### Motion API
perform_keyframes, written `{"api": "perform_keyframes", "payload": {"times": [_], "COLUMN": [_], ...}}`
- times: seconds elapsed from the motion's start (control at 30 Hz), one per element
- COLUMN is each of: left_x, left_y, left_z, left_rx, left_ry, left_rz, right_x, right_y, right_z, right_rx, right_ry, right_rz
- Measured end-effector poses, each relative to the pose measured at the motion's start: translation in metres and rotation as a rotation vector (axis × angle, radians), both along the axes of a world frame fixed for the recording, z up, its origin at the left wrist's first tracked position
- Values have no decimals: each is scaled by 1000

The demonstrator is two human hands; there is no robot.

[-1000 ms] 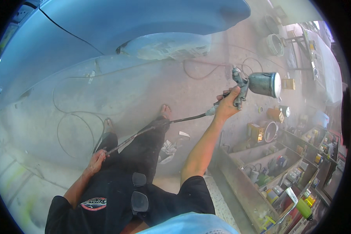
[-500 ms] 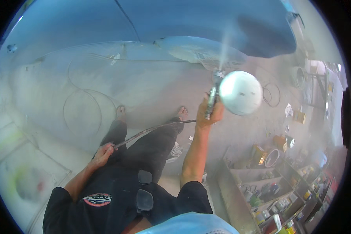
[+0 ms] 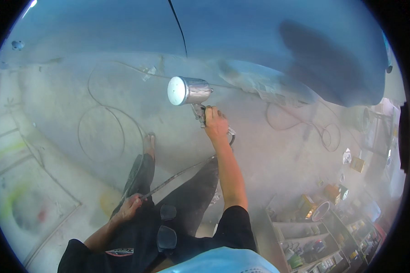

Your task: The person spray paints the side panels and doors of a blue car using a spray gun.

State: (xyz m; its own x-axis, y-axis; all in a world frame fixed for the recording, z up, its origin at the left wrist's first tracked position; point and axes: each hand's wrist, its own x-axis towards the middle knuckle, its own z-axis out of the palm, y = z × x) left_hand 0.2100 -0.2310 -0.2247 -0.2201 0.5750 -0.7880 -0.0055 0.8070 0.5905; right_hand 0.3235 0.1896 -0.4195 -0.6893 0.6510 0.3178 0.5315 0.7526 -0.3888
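My right hand [image 3: 217, 123] is wrapped round the handle of a metal spray gun [image 3: 198, 113]. The gun's silver cup [image 3: 197, 90] is tipped sideways, its white round end toward the left. Low at the left, my left hand [image 3: 131, 207] closes round a dark air hose [image 3: 175, 176], which runs across my legs to the gun's handle. In front stands a large blue painted vehicle body [image 3: 241, 32] with a dark vertical seam. The gun is near its lower edge, with a gap that I cannot judge. No spray jet is distinct now.
Looped hose [image 3: 105, 108] lies on the dusty floor at the left, and another hose loop [image 3: 331, 136] at the right. Clear plastic sheeting [image 3: 264, 82] hangs under the body. A shelf unit [image 3: 300, 231] with cans and bottles stands at the lower right. Haze hangs over the floor.
My right hand has swung the spray gun left, turning its cup from the right side to the left. The white jet seen earlier no longer shows. The view has shifted; my left hand keeps the hose.
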Motion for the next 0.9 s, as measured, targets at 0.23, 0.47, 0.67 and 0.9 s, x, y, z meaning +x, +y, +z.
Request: {"api": "perform_keyframes", "payload": {"times": [0.23, 0.47, 0.67, 0.9], "left_x": [-8, -11, -24, -22], "left_y": [12, 23, 26, 69], "left_z": [-6, 7, 17, 34], "left_rx": [8, -91, -137, -123], "left_ry": [29, 65, 100, 139], "left_rz": [-86, -170, -219, -339], "right_x": [-14, 38, 121, 220], "right_y": [14, -8, -3, 34], "right_z": [-102, -4, 49, 69], "right_rx": [-243, -283, -236, -507], "right_ry": [-154, 256, 712, 1256], "right_rz": [10, -112, -395, -697]}}
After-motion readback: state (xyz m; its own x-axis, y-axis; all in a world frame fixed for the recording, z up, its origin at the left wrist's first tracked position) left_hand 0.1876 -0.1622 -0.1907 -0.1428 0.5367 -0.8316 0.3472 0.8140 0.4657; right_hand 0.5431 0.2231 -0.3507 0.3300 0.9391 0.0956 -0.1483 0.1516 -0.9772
